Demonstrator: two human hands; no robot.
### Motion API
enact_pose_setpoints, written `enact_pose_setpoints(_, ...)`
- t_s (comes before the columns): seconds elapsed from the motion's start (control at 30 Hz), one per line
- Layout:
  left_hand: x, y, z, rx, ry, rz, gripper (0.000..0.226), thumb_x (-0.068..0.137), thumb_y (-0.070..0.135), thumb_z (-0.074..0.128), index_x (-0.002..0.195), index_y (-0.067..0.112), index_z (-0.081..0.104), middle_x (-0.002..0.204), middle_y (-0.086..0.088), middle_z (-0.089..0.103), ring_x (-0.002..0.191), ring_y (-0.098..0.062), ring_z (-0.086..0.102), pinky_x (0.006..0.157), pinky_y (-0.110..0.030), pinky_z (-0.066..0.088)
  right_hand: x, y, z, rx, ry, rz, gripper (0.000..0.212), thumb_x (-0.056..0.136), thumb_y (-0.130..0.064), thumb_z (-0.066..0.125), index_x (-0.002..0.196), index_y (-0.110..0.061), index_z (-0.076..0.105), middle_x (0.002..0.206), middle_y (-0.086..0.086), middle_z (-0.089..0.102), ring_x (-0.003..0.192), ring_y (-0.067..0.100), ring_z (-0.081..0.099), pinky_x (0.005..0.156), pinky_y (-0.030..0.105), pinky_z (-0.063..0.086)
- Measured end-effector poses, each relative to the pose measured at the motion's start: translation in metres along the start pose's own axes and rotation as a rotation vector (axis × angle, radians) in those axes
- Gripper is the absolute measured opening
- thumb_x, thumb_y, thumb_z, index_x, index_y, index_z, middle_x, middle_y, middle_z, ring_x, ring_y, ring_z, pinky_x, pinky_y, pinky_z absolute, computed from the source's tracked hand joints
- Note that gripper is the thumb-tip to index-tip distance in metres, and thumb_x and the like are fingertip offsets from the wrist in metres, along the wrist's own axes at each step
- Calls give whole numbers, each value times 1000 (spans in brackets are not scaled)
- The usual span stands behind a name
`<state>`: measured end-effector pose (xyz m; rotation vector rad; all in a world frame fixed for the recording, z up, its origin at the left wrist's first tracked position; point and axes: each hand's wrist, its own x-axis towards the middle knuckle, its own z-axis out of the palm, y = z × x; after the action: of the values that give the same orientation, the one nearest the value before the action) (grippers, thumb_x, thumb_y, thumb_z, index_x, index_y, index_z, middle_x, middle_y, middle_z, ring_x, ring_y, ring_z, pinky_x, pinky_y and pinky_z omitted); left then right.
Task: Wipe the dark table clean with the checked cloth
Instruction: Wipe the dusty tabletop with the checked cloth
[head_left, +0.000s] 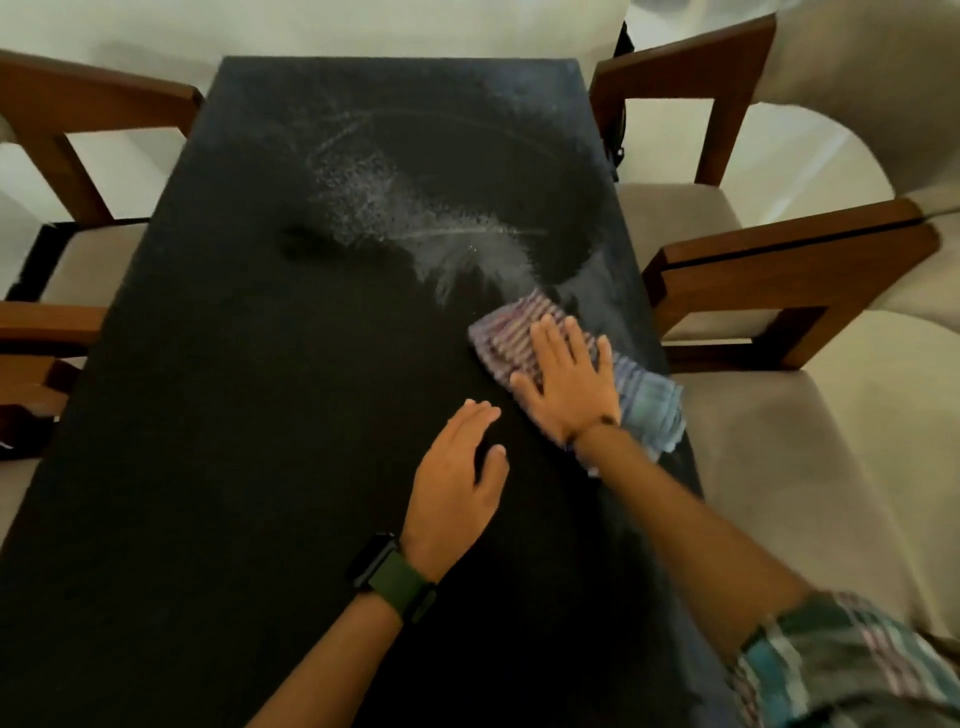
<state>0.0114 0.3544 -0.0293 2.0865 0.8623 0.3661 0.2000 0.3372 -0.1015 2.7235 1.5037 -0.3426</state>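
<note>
Nearest, the left hand (457, 478) rests flat on the dark table (234, 415), fingers straight. Just beyond, near the right edge, the right hand (566, 384) presses the checked cloth (506, 338) flat, fingers spread. Soft and limp, it likely bunches; best pressed mid-fold.

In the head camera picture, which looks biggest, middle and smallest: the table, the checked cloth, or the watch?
1. Dark table, by far the largest; it fills most of the view.
2. Checked cloth, partly hidden under the right hand.
3. Watch on the left wrist, smallest, even though nearer the camera.
</note>
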Motion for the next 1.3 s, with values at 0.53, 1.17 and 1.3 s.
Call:
enact_pose_setpoints(0.53, 1, 41, 63, -46, -53, -67, 41, 91, 14, 47, 132, 15, 41, 142, -3, 41, 133, -10, 29, 107, -20, 20, -138, 52, 27, 56, 48, -44, 71, 91, -64, 15, 150, -25, 9, 158, -4, 10, 145, 17, -4, 115, 48, -7)
enact_pose_setpoints(1.17, -13, 62, 62, -68, -196, 78, 40, 92, 15, 44, 132, 12, 40, 143, -4, 39, 136, -11, 26, 109, -24, 20, -270, 49, 51, 52, -84, 254, 73, 92, -63, 11, 149, -19, 17, 158, 1, 15, 145, 23, 2, 101, 63, 28)
enact_pose_setpoints(1.3, -16, 65, 75, -73, -221, 114, 39, 91, 14, 46, 130, 13, 41, 141, -5, 42, 135, -12, 28, 111, -33, 29, -316, 47, 64, 55, -95, 282, 73, 91, -65, 13, 149, -21, 21, 158, -3, 6, 145, 21, 5, 105, 54, 14)
